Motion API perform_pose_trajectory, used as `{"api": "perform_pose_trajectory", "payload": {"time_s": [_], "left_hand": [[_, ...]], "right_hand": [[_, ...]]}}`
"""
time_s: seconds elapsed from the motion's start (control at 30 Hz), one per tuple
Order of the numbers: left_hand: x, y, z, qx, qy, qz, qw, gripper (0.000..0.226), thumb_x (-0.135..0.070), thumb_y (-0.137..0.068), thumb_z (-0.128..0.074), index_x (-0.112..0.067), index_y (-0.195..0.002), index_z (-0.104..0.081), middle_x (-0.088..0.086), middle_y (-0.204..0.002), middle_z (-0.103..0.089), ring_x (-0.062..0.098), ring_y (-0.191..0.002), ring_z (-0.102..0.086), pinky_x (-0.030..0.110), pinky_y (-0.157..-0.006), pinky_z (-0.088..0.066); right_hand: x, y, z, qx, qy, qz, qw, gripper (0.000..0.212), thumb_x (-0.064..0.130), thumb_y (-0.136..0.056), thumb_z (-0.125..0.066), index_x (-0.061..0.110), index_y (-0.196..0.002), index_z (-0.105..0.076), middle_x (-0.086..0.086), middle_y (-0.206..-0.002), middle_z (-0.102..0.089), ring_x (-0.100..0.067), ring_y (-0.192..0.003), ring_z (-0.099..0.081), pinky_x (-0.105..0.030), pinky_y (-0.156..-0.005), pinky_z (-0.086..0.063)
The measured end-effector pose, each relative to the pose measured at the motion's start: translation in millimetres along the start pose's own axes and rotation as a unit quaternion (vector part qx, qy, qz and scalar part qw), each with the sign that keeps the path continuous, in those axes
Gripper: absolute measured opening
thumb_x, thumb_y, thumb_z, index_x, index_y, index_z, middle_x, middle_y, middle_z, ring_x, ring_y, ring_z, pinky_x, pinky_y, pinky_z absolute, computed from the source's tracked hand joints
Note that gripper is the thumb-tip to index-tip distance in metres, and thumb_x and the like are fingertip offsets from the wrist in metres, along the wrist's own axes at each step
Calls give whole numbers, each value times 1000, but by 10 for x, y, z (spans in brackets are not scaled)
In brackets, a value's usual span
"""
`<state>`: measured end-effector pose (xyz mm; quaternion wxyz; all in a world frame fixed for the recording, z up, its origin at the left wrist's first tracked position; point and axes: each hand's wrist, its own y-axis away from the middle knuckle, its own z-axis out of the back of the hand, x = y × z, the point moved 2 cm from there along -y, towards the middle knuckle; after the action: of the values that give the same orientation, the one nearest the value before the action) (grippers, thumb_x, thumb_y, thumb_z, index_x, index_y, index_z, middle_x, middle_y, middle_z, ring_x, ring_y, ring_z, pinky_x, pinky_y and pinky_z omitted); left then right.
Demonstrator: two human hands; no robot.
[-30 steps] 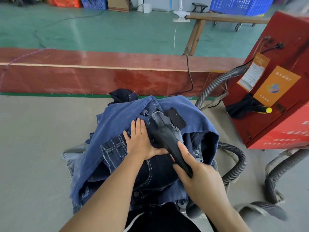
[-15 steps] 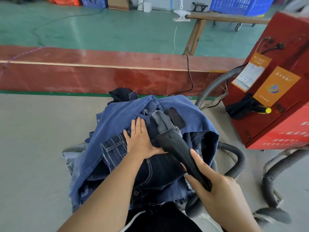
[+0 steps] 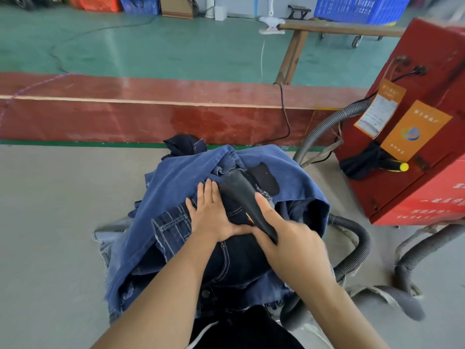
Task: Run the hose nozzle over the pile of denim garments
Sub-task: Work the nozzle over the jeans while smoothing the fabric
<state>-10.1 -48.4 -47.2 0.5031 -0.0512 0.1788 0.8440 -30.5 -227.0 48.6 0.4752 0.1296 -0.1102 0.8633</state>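
Nozzle (image 3: pixel 242 197) pushed forward – right hand (image 3: pixel 289 238) gripping, left hand (image 3: pixel 214 217) flat on denim (image 3: pixel 176 187)

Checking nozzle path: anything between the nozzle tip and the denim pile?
Nothing visible. The right hand grips the black nozzle, whose tip already lies on the denim pile. The left hand lies flat on the denim beside it, left of the nozzle, not under it.

Red machine cabinet (image 3: pixel 412 147) at 3 o'clock, orange labels on its face. Red plank (image 3: pixel 151 114) runs across at 12. Blue crate (image 3: pixel 357 8) at 1 o'clock; wooden bench (image 3: pixel 327 27) below it.
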Motion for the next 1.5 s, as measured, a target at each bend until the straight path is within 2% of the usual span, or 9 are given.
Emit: {"api": "perform_pose_trajectory", "payload": {"time_s": [0.13,0.37,0.47,0.63,0.73,0.9,1.13,1.3,1.5], "left_hand": [[-5,-15,1,-3,-3,3,1000,149,-85,-52,-63,-8,-149,21,2,-158,26,21,-144,27,57,-115,9],[-18,5,13,-1,1,7,1000,149,-82,-53,-65,-8,-150,22,2,-158,28,20,-144,29,57,-114,10],[9,-25,7,-3,11,1,1000,148,-84,-51,-60,-9,-150,20,2,-158,28,20,-143,30,58,-114,10],[32,-27,-6,-54,67,-12,996,148,-92,-44,-57,-14,-154,4,-2,-161,13,17,-147,18,56,-115,9],[60,-29,91,-105,203,-5,974,106,-73,-63,-70,-13,-142,-34,3,-153,-25,21,-147,-13,54,-117,0],[-4,128,447,-262,222,-3,939,23,-26,-90,-67,-9,-104,-60,0,-79,-55,28,-91,-54,51,-109,-26],[-339,82,1509,-484,218,-181,828,12,-12,-86,-68,-7,-95,-64,-2,-74,-52,23,-76,-49,39,-80,-33],[-273,-331,1570,-291,95,21,952,49,-32,-92,-63,-14,-133,-44,15,-132,-49,35,-125,-40,49,-102,-32],[-502,4,604,-161,150,-108,970,66,-74,-80,-49,-19,-116,-50,0,-118,-55,24,-107,-51,39,-83,-44]], "right_hand": [[-40,512,49,-44,22,4,999,65,48,-85,-60,43,-144,-32,2,-62,-54,-21,-49,-57,-27,-41,-37],[-17,261,-126,-15,36,-7,999,65,56,-95,-39,57,-144,3,5,-85,-54,-20,-84,-64,-29,-56,-39],[73,-91,-117,25,7,-5,1000,59,54,-97,-38,52,-148,-7,5,-100,-64,-21,-88,-62,-30,-62,-38],[-128,115,332,-65,-156,-8,986,61,60,-80,-54,71,-131,-23,19,-63,-59,-1,-58,-55,-14,-54,-42],[-264,450,571,-171,-202,-50,963,59,65,-71,-53,78,-122,-27,29,-75,-60,4,-60,-56,-5,-60,-40],[-448,602,605,-175,-269,-139,937,61,46,-76,-68,74,-118,-34,19,-66,-65,2,-61,-60,-20,-61,-45],[-534,606,566,-188,-319,-149,917,63,36,-79,-72,69,-117,-34,48,-70,-55,22,-68,-56,-11,-61,-40],[-535,553,527,-191,-333,-168,908,63,35,-79,-72,67,-121,-37,47,-71,-55,25,-66,-52,-8,-56,-37],[-501,568,385,-173,-342,-166,908,65,29,-78,-76,64,-120,-41,51,-75,-52,30,-69,-49,8,-58,-33]]}}
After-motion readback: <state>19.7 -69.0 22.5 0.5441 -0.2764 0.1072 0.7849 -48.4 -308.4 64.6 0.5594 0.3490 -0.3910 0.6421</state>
